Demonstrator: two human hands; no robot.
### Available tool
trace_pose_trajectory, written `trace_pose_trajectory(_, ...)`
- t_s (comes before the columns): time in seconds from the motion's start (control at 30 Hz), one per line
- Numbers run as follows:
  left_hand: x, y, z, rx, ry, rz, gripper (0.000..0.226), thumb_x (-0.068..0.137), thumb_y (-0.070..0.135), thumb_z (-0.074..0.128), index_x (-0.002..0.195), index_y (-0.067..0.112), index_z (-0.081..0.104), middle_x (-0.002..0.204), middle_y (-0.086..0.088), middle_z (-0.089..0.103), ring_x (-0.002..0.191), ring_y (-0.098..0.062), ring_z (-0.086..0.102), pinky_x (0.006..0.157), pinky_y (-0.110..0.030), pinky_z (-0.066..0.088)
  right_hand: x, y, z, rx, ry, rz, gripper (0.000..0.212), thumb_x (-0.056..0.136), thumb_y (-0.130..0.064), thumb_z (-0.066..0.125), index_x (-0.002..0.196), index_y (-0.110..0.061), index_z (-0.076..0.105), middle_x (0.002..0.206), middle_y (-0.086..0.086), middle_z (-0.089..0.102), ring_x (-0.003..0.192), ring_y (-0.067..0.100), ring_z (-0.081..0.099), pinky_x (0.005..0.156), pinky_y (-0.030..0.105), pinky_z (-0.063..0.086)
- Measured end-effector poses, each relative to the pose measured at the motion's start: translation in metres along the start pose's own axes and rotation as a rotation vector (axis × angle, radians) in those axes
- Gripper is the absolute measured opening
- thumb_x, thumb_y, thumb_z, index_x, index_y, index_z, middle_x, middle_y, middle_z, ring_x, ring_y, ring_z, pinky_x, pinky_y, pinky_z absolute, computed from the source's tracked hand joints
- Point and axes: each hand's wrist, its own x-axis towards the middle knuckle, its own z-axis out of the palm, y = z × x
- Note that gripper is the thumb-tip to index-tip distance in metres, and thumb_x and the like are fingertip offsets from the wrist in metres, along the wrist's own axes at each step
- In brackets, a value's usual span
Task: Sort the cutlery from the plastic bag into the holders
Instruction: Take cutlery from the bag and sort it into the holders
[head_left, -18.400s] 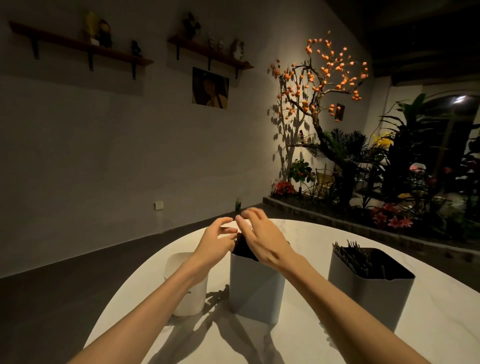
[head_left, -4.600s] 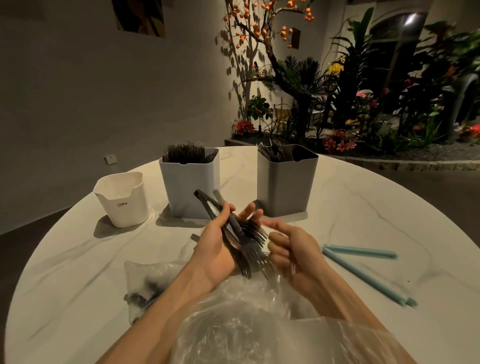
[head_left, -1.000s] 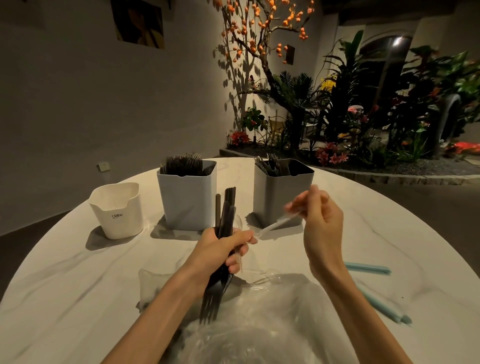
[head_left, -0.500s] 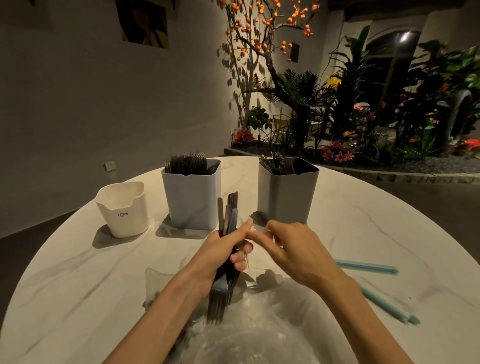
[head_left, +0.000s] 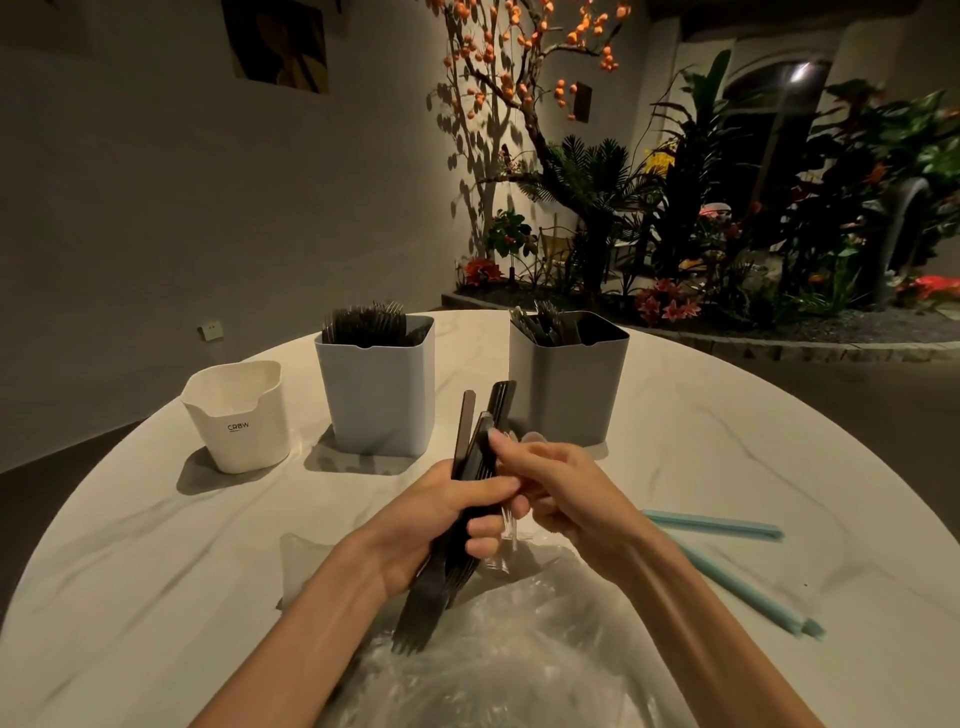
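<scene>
My left hand grips a bundle of black plastic forks, handles up, tines down over the clear plastic bag. A clear plastic utensil stands against the bundle, under my left fingers. My right hand is right beside the bundle, fingertips pinching at its top near the clear piece. Behind stand three holders: a small white one, a pale blue one full of black forks, and a grey one with dark cutlery at its left side.
Two light blue bag clip sticks lie on the white marble round table to the right. A second small clear bag lies left of my left wrist. Plants and a planter edge lie beyond the table.
My right hand, raised with a clear utensil a second ago, came down and pressed that piece against the fork bundle in my left hand. The bundle stays upright.
</scene>
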Motion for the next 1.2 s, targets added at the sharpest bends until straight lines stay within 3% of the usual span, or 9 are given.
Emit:
trace_pose_trajectory(0.17,0.005,-0.001,0.003,0.055,0.131,-0.037,0.03,0.09,0.022,0.072,0.108,0.001,0.062,0.076,-0.01,0.066,0.047,-0.006,0.041,0.042,-0.017,0.041,0.001,-0.002,0.004,0.076,0.158,-0.018,0.045,0.091,-0.053,0.063,0.081,-0.009,0.063,0.067,-0.005,0.069,0.069,0.01,0.058,0.069,0.026,0.044)
trace_pose_trajectory(0.4,0.012,-0.001,-0.008,0.057,0.355,-0.039,0.029,0.088,0.018,0.076,0.108,-0.002,0.069,0.087,-0.01,0.073,0.047,-0.006,0.043,0.041,-0.018,0.041,0.005,-0.004,-0.01,0.239,0.308,0.105,0.035,0.101,-0.045,0.051,0.091,-0.012,0.058,0.086,0.005,0.056,0.08,0.016,0.05,0.074,0.03,0.042)
trace_pose_trajectory(0.53,0.012,-0.005,-0.012,0.523,0.428,-0.11,0.027,0.079,0.016,0.086,0.102,0.01,0.074,0.068,-0.004,0.061,0.047,-0.011,0.048,0.049,-0.023,0.046,0.004,-0.004,-0.031,0.682,0.193,0.159,0.032,0.104,-0.03,0.052,0.083,-0.007,0.051,0.071,0.01,0.057,0.081,0.025,0.068,0.075,0.032,0.055)
trace_pose_trajectory(0.6,0.012,-0.012,-0.006,0.82,0.389,-0.137,0.038,0.07,0.027,0.091,0.103,0.02,0.073,0.063,0.003,0.066,0.049,-0.012,0.051,0.051,-0.025,0.047,0.004,-0.001,-0.035,0.727,0.156,0.201,0.029,0.105,-0.026,0.05,0.082,-0.01,0.046,0.065,0.004,0.047,0.061,0.015,0.058,0.054,0.023,0.051)
trace_pose_trajectory(0.7,0.014,-0.023,0.003,1.065,0.409,-0.102,0.05,0.054,0.045,0.089,0.096,0.026,0.07,0.08,0.007,0.074,0.064,-0.01,0.065,0.06,-0.029,0.055,0.006,0.002,-0.04,0.565,0.181,0.214,0.032,0.107,-0.028,0.046,0.077,-0.018,0.038,0.061,-0.003,0.029,0.048,0.006,0.024,0.039,0.014,0.02)
trace_pose_trajectory(0.77,0.015,-0.026,0.006,1.137,0.429,-0.076,0.049,0.054,0.052,0.085,0.092,0.026,0.068,0.084,0.005,0.073,0.074,-0.012,0.068,0.063,-0.03,0.056,0.005,0.001,-0.044,0.473,0.21,0.18,0.026,0.105,-0.029,0.051,0.083,-0.016,0.044,0.061,-0.003,0.032,0.048,0.006,0.023,0.039,0.015,0.019)
trace_pose_trajectory(0.9,0.02,-0.025,0.005,1.054,0.453,-0.04,0.028,0.082,0.053,0.071,0.098,0.03,0.067,0.077,0.007,0.069,0.052,-0.006,0.058,0.049,-0.024,0.046,-0.001,-0.002,-0.047,0.138,0.132,0.11,0.035,0.094,-0.043,0.067,0.083,-0.016,0.047,0.064,-0.001,0.026,0.052,0.01,0.019,0.045,0.022,0.015)
trace_pose_trajectory(1.07,0.021,-0.02,-0.007,0.922,0.447,-0.028,0.017,0.091,0.03,0.07,0.104,0.02,0.065,0.06,0.006,0.059,0.038,-0.003,0.048,0.043,-0.022,0.042,-0.012,-0.01,-0.043,-0.529,-0.037,0.175,0.044,0.073,-0.05,0.084,0.099,-0.015,0.074,0.066,-0.007,0.054,0.053,0.005,0.041,0.042,0.015,0.033)
trace_pose_trajectory(1.2,0.014,-0.015,-0.002,0.965,0.349,-0.099,0.048,0.07,0.026,0.09,0.108,0.019,0.062,0.062,0.01,0.062,0.043,-0.004,0.055,0.047,-0.026,0.048,-0.012,-0.007,-0.046,-0.816,-0.073,0.211,0.034,0.068,-0.049,0.088,0.09,-0.023,0.08,0.093,-0.008,0.074,0.089,0.015,0.065,0.081,0.033,0.058)
